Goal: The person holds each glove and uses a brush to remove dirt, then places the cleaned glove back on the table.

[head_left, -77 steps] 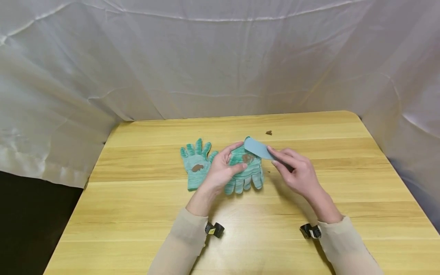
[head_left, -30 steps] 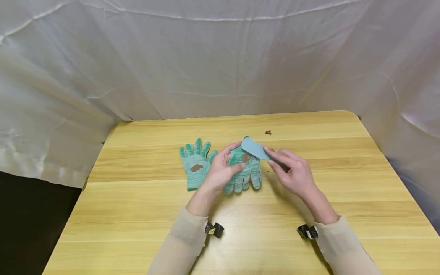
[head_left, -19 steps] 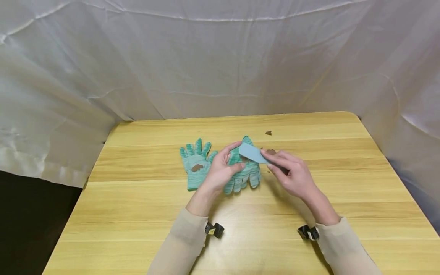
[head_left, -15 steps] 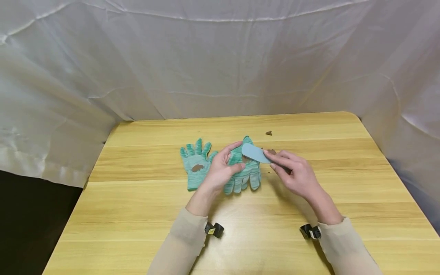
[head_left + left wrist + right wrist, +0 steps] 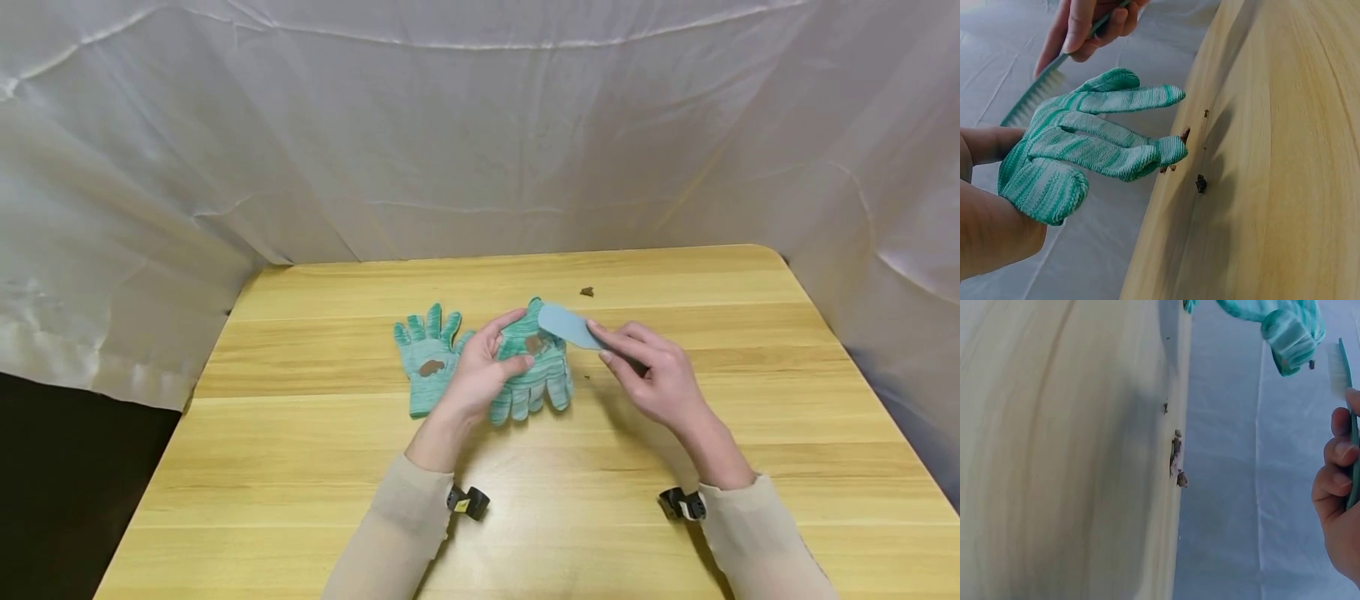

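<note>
My left hand (image 5: 478,371) pinches a green-and-white knit glove (image 5: 534,379) between thumb and fingers, its glove fingers hanging toward me. A brown smear (image 5: 535,343) shows on this glove. In my right hand (image 5: 662,375) is a brush (image 5: 568,326) with a pale blue back, gripped by its handle. The brush head overlaps the glove's upper right edge in the head view; its white bristles (image 5: 1044,87) face the glove in the left wrist view. A second matching glove (image 5: 427,398) lies flat to the left, with a brown patch (image 5: 431,367) on it.
Brown crumbs lie on the wooden table (image 5: 315,467), including a clump (image 5: 587,292) near the back edge and a small crumb (image 5: 587,377) right of the held glove. A pale curtain (image 5: 480,150) hangs behind the table.
The brush moves slightly left and down across the brown smear, then back right and up, uncovering it. My left hand stays nearly in place, and the held glove shifts a little.
</note>
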Motion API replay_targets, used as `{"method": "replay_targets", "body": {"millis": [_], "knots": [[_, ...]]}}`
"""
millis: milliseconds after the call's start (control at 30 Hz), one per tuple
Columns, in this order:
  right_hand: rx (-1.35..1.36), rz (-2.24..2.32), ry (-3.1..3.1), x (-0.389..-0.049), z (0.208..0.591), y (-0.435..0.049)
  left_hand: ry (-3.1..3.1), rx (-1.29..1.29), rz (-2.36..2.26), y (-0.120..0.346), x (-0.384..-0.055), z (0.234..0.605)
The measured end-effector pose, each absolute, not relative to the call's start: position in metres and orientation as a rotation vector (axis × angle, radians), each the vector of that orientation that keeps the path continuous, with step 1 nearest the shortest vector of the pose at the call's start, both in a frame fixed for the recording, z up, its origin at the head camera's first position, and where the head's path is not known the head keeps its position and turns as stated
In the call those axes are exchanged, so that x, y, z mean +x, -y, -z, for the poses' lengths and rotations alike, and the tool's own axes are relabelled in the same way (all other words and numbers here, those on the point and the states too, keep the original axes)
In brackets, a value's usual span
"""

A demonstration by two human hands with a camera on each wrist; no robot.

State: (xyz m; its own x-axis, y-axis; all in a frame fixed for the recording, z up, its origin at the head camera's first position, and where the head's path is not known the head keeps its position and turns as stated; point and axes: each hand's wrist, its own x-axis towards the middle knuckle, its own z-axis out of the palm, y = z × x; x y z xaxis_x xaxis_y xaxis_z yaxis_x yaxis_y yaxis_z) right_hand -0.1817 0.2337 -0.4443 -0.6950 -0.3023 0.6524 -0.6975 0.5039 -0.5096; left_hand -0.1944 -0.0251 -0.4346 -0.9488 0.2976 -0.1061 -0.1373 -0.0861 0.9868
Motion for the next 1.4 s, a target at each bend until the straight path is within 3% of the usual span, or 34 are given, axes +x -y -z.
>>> {"method": "replay_targets", "body": {"millis": [267,800,1067,1400], "knots": [[0.944,-1.039,2.294,-0.180,0.444,-0.229,-1.991,0.193,-2.093,0.025,-0.194,0.436],[0.823,-0.930,2.273,-0.182,0.444,-0.238,-2.068,0.229,-2.053,0.027,-0.194,0.436],[0.945,-0.991,2.285,-0.179,0.445,-0.221,-2.080,0.225,-2.058,0.022,-0.192,0.436],[0.881,-0.822,2.323,-0.180,0.448,-0.229,-2.080,0.229,-2.042,0.021,-0.191,0.435]]}}
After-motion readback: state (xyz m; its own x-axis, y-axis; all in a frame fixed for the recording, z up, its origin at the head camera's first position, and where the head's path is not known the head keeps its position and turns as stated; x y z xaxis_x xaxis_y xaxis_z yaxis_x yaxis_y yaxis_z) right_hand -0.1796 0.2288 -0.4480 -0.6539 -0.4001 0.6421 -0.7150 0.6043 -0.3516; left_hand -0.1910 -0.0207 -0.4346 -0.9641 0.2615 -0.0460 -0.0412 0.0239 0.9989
